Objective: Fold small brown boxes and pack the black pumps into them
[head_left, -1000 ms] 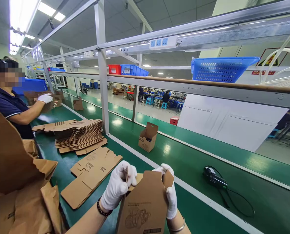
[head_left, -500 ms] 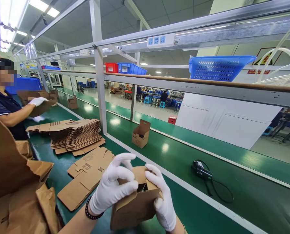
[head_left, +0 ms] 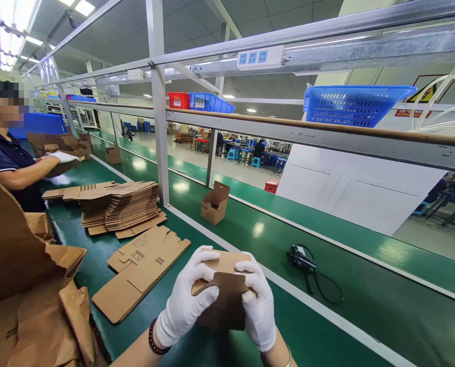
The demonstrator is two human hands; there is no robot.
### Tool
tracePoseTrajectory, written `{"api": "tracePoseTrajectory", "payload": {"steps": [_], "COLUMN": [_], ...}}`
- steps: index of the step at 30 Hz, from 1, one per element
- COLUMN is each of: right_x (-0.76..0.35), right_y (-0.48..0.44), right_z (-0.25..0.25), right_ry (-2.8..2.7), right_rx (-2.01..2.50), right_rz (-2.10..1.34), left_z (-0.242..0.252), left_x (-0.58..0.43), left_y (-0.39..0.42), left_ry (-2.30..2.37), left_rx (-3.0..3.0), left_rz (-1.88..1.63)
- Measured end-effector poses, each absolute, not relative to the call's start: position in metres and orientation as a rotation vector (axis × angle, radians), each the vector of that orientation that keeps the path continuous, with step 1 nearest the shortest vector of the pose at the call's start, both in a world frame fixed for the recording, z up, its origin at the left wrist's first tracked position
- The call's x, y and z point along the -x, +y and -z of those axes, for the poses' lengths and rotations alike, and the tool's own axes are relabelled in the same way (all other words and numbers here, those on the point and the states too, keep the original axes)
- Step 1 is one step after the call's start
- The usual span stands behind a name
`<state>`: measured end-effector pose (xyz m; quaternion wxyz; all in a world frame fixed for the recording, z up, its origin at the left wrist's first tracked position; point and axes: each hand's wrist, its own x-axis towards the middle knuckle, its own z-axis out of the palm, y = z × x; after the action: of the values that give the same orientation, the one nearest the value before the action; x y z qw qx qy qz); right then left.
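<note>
Between my two white-gloved hands is a brown cardboard box (head_left: pixel 227 298), held just above the green work surface. My left hand (head_left: pixel 191 293) grips its left side, thumb on the near panel and fingers over the top. On the opposite side, my right hand (head_left: pixel 257 300) wraps the edge, with its fingers on the top flap. The inside of the box is hidden. Left of my hands lies a small stack of flat printed cartons (head_left: pixel 141 270). Beyond them is a taller pile of folded flat cartons (head_left: pixel 124 206).
A formed box with its lid raised (head_left: pixel 214 204) stands on the green conveyor, and a black corded device (head_left: pixel 302 260) lies further right. Crumpled brown paper (head_left: pixel 32 295) fills the near left. A co-worker (head_left: pixel 9 158) handles cardboard at far left. A metal rail (head_left: pixel 307 131) crosses above.
The box has turned in my hands, and its top gap is no longer visible. My left fingers have come down onto it. The conveyor box and black device appear further left.
</note>
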<state>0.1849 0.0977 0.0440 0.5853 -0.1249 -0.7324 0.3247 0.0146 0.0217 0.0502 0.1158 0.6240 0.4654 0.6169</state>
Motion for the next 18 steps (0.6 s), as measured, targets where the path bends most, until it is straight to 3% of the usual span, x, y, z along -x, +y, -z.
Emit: {"api": "tracePoseTrajectory", "payload": {"steps": [18], "right_x": [-0.195], "right_y": [0.091], "right_z": [-0.053], "right_ry": [-1.824], "right_rx": [0.317], "right_rz": [-0.451], "left_z": [-0.061], "left_x": [-0.016], "left_y": [0.017], "left_ry": [1.537], "left_rx": [-2.038], "left_rz": [-1.775]}}
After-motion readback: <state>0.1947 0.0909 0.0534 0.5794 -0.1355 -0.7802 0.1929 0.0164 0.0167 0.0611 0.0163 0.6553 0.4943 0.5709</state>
